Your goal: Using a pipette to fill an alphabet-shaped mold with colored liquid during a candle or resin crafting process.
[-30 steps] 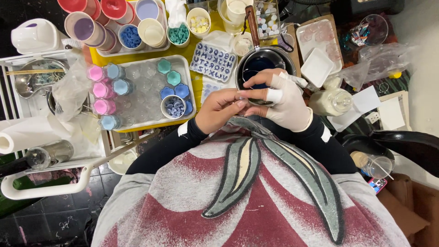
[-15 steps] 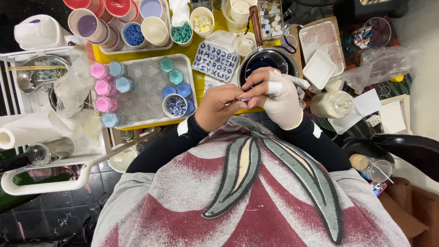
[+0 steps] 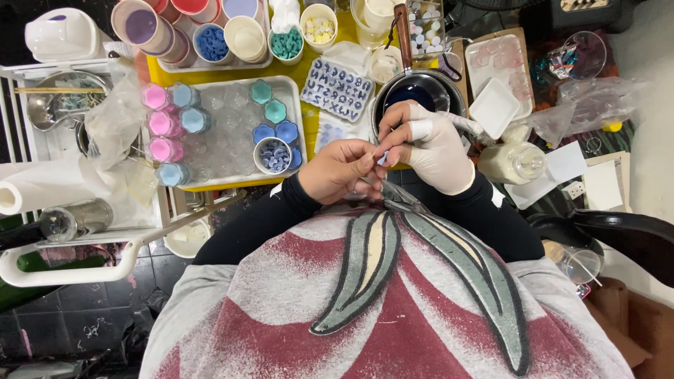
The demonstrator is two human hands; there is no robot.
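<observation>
Two hands meet close to the person's chest, over the near edge of the yellow table [image 3: 330, 38]: the bare left hand [image 3: 342, 170] and the white-gloved right hand [image 3: 428, 144]. Their fingertips come together on a small pale blue piece [image 3: 382, 158], pinched narrowly between them; judging by the grip, it is held up near the body so that fine work on it can be watched closely. Which hand truly carries it I cannot tell, since the fingers overlap and hide most of it, and its shape is too small to make out. Just beyond the gloved fingers sits a dark pan [image 3: 414, 95] of deep blue liquid, its wooden handle pointing away. Beyond the left fingertips lies a blue letter mould [image 3: 337, 88], and further to the left of them a clear tray [image 3: 225, 126] holding pink, blue and teal shaped pieces, with a small cup of blue bits [image 3: 272, 155] at its near corner, likely kept within easy reach. Cups of coloured chips [image 3: 212, 42] stand at the far edge, partly cut off by the frame.
</observation>
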